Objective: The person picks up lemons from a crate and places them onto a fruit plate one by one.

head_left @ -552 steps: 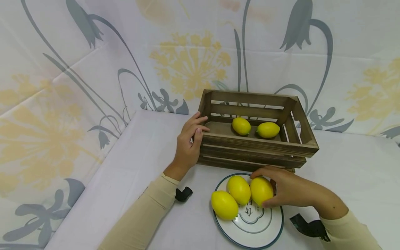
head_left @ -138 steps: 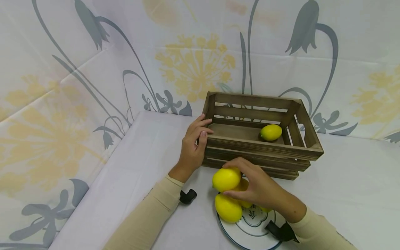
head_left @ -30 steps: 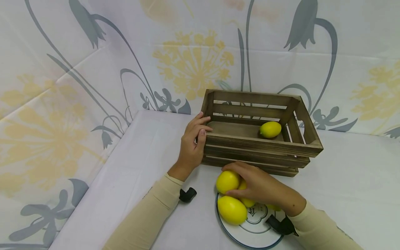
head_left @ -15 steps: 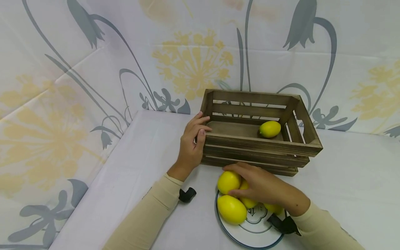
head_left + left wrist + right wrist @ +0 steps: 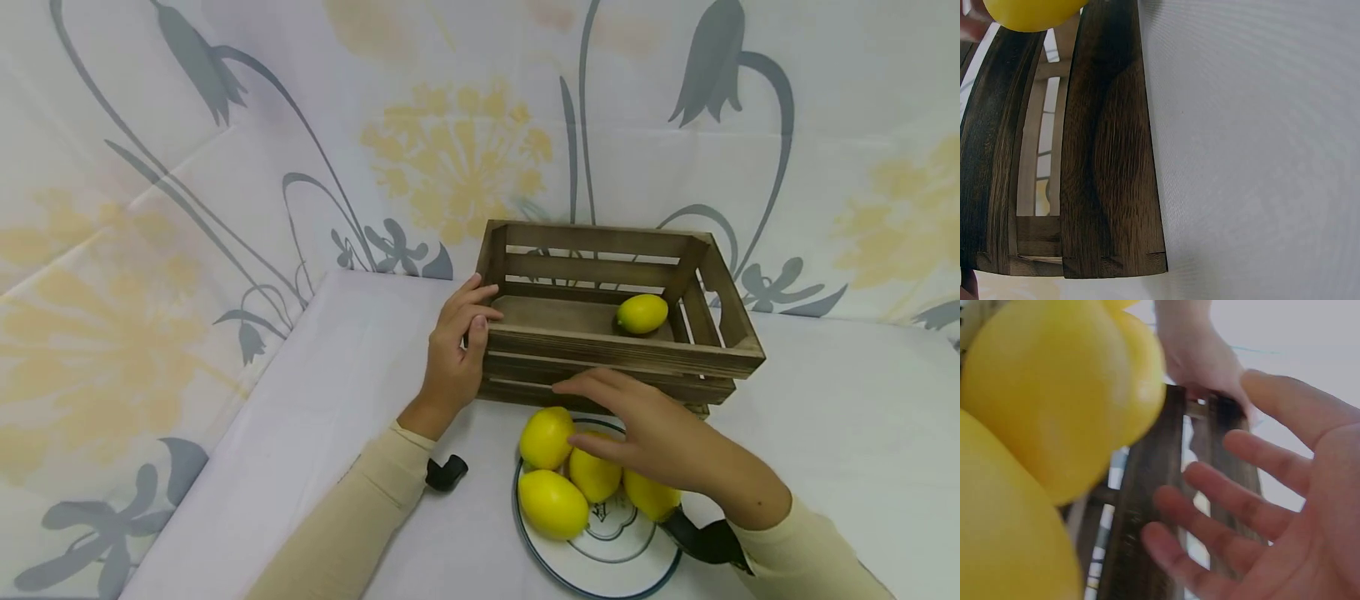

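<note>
A brown slatted wooden crate stands on the white cloth with one lemon inside at its right end. My left hand grips the crate's left end, fingers over the rim and thumb at the front corner. Before the crate is a white plate with a blue rim, bearing several lemons. The back-left lemon sits at the plate's edge. Above the lemons hovers my right hand; its spread fingers hold nothing in the right wrist view. It partly hides the rightmost lemon.
Floral cloth hangs as a backdrop behind the crate and along the left side. White cloth covers the table on both sides. Black wrist camera mounts stick out below each wrist, the right one over the plate's edge.
Earliest, two lemons were in the crate; one is there now, and the plate has gained one. Since half a second ago, my right hand has let go of the back-left lemon and drawn up and right.
</note>
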The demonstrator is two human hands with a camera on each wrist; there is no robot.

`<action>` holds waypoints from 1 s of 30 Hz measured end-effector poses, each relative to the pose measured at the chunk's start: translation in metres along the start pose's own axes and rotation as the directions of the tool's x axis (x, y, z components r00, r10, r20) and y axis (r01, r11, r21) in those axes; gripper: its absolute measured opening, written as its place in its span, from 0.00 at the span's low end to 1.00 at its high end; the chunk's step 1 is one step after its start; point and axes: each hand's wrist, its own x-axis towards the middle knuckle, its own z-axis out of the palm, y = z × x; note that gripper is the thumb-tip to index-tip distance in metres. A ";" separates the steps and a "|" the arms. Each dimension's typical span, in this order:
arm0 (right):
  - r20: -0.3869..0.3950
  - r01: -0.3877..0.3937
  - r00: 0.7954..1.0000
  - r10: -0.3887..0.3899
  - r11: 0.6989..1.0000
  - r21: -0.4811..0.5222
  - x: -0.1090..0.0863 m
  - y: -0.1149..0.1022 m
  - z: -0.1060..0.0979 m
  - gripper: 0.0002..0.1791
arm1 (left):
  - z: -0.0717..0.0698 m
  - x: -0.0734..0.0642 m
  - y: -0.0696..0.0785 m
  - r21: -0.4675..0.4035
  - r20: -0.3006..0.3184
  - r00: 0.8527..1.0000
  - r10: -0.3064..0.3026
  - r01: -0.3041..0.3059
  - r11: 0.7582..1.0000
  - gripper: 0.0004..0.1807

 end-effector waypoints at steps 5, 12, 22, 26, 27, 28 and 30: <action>-0.178 0.110 0.977 -0.121 0.992 -0.067 -0.011 -0.003 -0.014 0.25 | 0.002 -0.002 0.000 -0.009 0.000 1.000 -0.001 0.001 1.000 0.23; -0.325 0.282 0.888 -0.325 0.944 -0.173 -0.006 -0.001 -0.045 0.17 | 0.000 -0.003 -0.002 -0.013 -0.006 1.000 0.006 -0.007 1.000 0.15; -0.296 0.187 0.915 -0.273 0.939 -0.288 0.012 0.015 -0.075 0.19 | 0.000 -0.004 -0.002 -0.021 -0.002 1.000 0.003 -0.003 1.000 0.15; -0.242 0.097 0.955 -0.172 0.951 -0.292 0.023 0.023 -0.082 0.16 | -0.001 -0.003 -0.001 -0.021 -0.001 1.000 0.015 -0.015 1.000 0.18; -0.224 0.073 0.964 -0.142 0.954 -0.291 0.026 0.025 -0.083 0.16 | -0.001 -0.002 0.000 -0.023 -0.002 1.000 0.020 -0.021 1.000 0.19; -0.205 0.051 0.972 -0.114 0.955 -0.291 0.029 0.027 -0.085 0.16 | -0.001 -0.002 0.000 -0.025 -0.004 1.000 0.025 -0.025 0.999 0.19; -0.169 0.014 0.983 -0.067 0.955 -0.295 0.035 0.032 -0.087 0.16 | -0.001 -0.001 0.001 -0.029 -0.010 0.999 0.032 -0.033 0.999 0.19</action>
